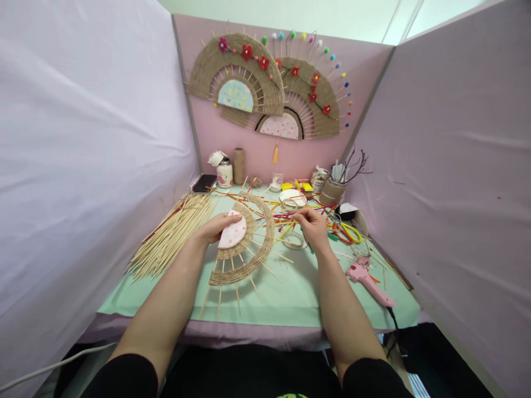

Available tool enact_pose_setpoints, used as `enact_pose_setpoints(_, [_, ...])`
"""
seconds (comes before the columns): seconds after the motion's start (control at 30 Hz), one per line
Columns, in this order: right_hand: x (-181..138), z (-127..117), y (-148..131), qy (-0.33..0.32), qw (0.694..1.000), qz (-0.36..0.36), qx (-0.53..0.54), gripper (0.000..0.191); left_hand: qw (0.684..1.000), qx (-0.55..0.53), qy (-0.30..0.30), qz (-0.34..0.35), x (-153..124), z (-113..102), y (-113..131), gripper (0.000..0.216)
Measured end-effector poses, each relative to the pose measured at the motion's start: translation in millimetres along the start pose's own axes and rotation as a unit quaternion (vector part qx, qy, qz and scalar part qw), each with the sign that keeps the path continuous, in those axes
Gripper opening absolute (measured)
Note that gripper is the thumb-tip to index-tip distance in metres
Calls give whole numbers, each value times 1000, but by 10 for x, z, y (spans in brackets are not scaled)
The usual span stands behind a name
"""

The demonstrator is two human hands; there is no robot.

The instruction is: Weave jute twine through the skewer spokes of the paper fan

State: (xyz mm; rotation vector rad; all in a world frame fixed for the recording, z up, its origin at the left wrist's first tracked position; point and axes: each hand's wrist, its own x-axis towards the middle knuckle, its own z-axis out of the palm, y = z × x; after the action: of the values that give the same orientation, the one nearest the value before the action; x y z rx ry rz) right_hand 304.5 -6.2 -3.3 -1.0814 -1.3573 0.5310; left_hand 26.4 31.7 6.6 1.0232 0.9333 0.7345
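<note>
My left hand (215,226) grips a half-round woven fan (266,243) by its white, red-dotted centre piece, thumb on top. The fan is tilted, with two bands of twine woven over thin sticks that jut out past the outer band. To the right of the fan, my right hand (313,225) is raised over the table with thumb and fingers pinched together. What the pinch holds, if anything, is too small to make out. A coil of twine (293,239) lies on the table between the fan and my right hand.
A pile of thin sticks (170,235) lies left. A pink glue gun (369,279) with a black cord and yellow-handled scissors (352,233) lie right. Jars, a twine spool (238,166) and a pot of twigs (333,190) stand behind. Two decorated fans (199,69) hang on the back panel.
</note>
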Motion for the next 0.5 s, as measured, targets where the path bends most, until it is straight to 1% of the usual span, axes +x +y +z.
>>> enact_pose_setpoints(0.1, [15, -3, 46, -13, 998, 22, 49, 19, 1000, -24, -13, 1, -5, -9, -1, 19])
enact_pose_setpoints(0.23, [11, -1, 85, -52, 993, 46, 91, 18, 999, -41, -7, -1, 0, -13, -16, 20])
enact_pose_setpoints(0.37, [-16, 38, 57, -98, 993, 25, 56, 18, 999, -45, -7, -10, -3, 40, -43, 20])
enact_pose_setpoints(0.5, [-43, 124, 43, -110, 994, 0, 11, 18, 998, -14, -47, -26, -6, 109, -83, 17])
